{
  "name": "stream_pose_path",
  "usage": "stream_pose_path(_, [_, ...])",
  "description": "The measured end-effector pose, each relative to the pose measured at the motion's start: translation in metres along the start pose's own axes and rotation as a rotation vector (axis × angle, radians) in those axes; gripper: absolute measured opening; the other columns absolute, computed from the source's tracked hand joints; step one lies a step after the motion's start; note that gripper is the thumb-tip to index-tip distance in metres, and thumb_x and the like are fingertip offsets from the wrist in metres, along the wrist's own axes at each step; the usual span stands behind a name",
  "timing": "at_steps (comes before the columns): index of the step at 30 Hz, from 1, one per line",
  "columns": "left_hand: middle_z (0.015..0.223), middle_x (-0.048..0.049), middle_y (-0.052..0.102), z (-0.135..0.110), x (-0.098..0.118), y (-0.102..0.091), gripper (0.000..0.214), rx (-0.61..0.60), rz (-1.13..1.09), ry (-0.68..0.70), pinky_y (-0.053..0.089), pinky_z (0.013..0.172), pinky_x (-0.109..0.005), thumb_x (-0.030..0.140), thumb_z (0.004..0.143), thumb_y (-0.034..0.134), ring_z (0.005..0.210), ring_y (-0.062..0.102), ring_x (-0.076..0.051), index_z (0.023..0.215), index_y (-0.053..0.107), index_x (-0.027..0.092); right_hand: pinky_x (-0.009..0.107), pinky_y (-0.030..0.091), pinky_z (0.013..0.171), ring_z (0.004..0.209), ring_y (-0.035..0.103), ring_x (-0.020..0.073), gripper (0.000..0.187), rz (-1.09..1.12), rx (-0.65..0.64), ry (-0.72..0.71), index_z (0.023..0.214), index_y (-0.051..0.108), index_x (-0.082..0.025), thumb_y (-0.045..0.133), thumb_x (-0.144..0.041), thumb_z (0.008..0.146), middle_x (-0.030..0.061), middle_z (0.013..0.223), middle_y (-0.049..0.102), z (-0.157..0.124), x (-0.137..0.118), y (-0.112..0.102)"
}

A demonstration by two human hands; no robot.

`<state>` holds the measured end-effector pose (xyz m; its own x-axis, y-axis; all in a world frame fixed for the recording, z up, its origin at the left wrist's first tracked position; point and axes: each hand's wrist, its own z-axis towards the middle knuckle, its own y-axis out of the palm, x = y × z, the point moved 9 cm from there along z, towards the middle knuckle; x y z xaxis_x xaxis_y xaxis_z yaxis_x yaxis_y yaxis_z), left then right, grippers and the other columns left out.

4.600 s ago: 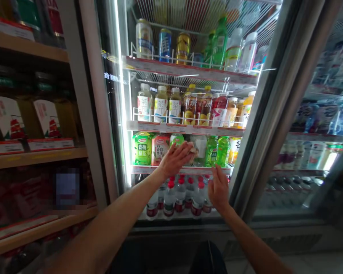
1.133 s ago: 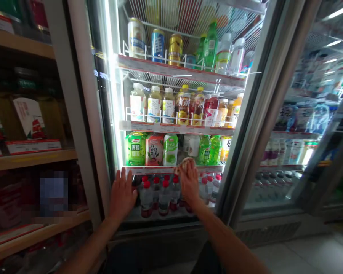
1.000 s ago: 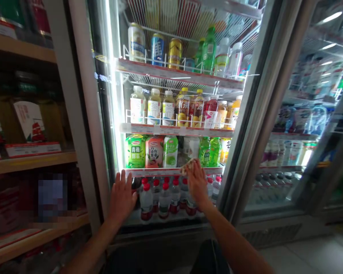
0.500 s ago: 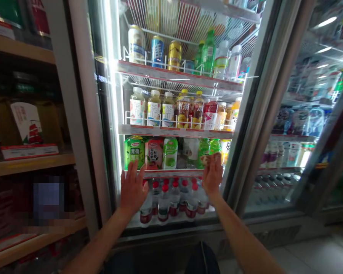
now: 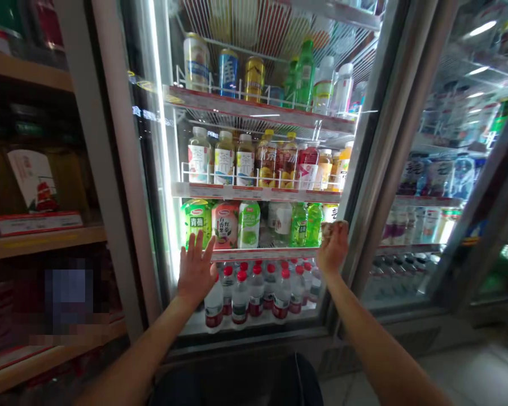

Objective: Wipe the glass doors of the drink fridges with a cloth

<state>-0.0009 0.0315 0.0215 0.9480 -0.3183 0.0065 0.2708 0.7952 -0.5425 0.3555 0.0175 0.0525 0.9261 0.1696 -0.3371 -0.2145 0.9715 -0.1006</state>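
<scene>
I face the glass door of a lit drinks fridge. My left hand lies flat on the glass with fingers spread, low on the left, in front of green and pink bottles. My right hand is closed on a crumpled brownish cloth and presses it to the glass near the door's right frame, level with the third shelf. Water bottles with red caps stand on the bottom shelf behind the glass.
Wooden shelves with boxed goods stand to the left. A second fridge door with bottles is on the right. Tiled floor shows at the lower right. Cans and bottles fill the upper fridge shelves.
My right hand has slid the cloth rightwards and slightly up across the glass, from the middle to the right frame. My left hand moved right and up a little, staying flat.
</scene>
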Motion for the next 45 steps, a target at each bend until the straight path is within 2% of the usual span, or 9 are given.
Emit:
stream_pose_path(3, [0.155, -0.0113, 0.008, 0.0, 0.0, 0.0, 0.07, -0.006, 0.006, -0.019, 0.018, 0.113, -0.053, 0.019, 0.077, 0.053, 0.142, 0.005, -0.03, 0.142, 0.029, 0.02, 0.057, 0.027, 0.109, 0.139, 0.024, 0.0291, 0.055, 0.017, 0.046, 0.041, 0.143, 0.026, -0.007, 0.023, -0.018, 0.089, 0.021, 0.148, 0.028, 0.001, -0.002, 0.001])
stream_pose_path(8, [0.154, -0.0133, 0.012, 0.0, 0.0, -0.001, 0.064, -0.02, 0.01, -0.01, 0.02, 0.112, -0.053, 0.019, 0.078, 0.052, 0.142, 0.008, -0.031, 0.14, 0.035, 0.018, 0.052, 0.032, 0.108, 0.141, 0.021, 0.0256, 0.053, 0.061, -0.13, -0.261, 0.143, 0.029, -0.02, 0.031, -0.018, 0.09, 0.0134, 0.148, 0.033, -0.038, -0.062, 0.028])
stream_pose_path(10, [0.154, -0.0133, 0.014, 0.0, 0.0, -0.002, 0.063, -0.018, 0.012, 0.004, 0.021, 0.112, -0.053, 0.02, 0.079, 0.052, 0.142, 0.009, -0.031, 0.14, 0.035, 0.018, 0.051, 0.034, 0.107, 0.139, 0.026, 0.0245, 0.053, 0.045, -0.133, -0.313, 0.142, 0.032, -0.023, 0.034, -0.018, 0.09, 0.0116, 0.146, 0.037, -0.035, -0.057, 0.026])
stream_pose_path(15, [0.153, -0.0139, 0.018, -0.001, 0.0, 0.0, 0.06, -0.013, 0.021, -0.009, 0.022, 0.111, -0.054, 0.025, 0.082, 0.052, 0.142, 0.008, -0.031, 0.139, 0.036, 0.018, 0.056, 0.03, 0.108, 0.141, 0.019, 0.0269, 0.059, 0.016, 0.078, -0.123, 0.146, 0.019, -0.013, 0.03, -0.015, 0.088, 0.0196, 0.151, 0.023, -0.001, -0.023, 0.005])
stream_pose_path(22, [0.153, -0.0155, 0.017, -0.003, 0.0, -0.002, 0.059, -0.004, 0.04, 0.023, 0.023, 0.111, -0.053, 0.025, 0.083, 0.051, 0.142, 0.01, -0.031, 0.14, 0.035, 0.017, 0.048, 0.032, 0.109, 0.142, 0.02, 0.0225, 0.058, 0.088, -0.218, -0.521, 0.144, 0.028, -0.025, 0.039, -0.013, 0.088, 0.0088, 0.147, 0.038, -0.06, -0.12, 0.035])
stream_pose_path(28, [0.152, -0.0166, 0.02, -0.003, 0.001, -0.001, 0.058, -0.013, 0.051, 0.005, 0.023, 0.11, -0.054, 0.027, 0.084, 0.05, 0.142, 0.01, -0.031, 0.139, 0.036, 0.016, 0.052, 0.029, 0.11, 0.142, 0.017, 0.025, 0.057, 0.113, 0.018, -0.19, 0.146, 0.024, -0.02, 0.032, -0.015, 0.09, 0.0114, 0.154, 0.021, -0.016, -0.081, 0.017])
stream_pose_path(35, [0.152, -0.0151, 0.021, -0.006, 0.001, -0.003, 0.061, 0.016, 0.062, 0.049, 0.026, 0.11, -0.051, 0.024, 0.083, 0.051, 0.142, 0.011, -0.029, 0.141, 0.032, 0.017, 0.045, 0.031, 0.11, 0.141, 0.022, 0.0216, 0.052, 0.117, -0.239, -0.564, 0.139, 0.039, -0.024, 0.04, -0.013, 0.088, 0.0088, 0.142, 0.045, -0.059, -0.153, 0.04])
stream_pose_path(41, [0.151, -0.0138, 0.024, -0.009, -0.001, 0.001, 0.063, -0.008, 0.046, 0.029, 0.024, 0.111, -0.051, 0.022, 0.081, 0.052, 0.142, 0.011, -0.029, 0.141, 0.032, 0.018, 0.048, 0.03, 0.11, 0.142, 0.019, 0.0227, 0.052, 0.12, -0.016, -0.309, 0.14, 0.037, -0.018, 0.037, -0.012, 0.088, 0.0128, 0.148, 0.034, -0.016, -0.127, 0.023])
stream_pose_path(45, [0.151, -0.0142, 0.025, -0.009, -0.001, -0.001, 0.061, -0.031, 0.024, 0.014, 0.026, 0.111, -0.051, 0.02, 0.082, 0.051, 0.141, 0.014, -0.029, 0.14, 0.033, 0.018, 0.046, 0.03, 0.109, 0.142, 0.019, 0.0222, 0.043, 0.118, -0.269, -0.623, 0.128, 0.052, -0.021, 0.042, -0.012, 0.087, 0.0087, 0.141, 0.047, -0.066, -0.163, 0.039])
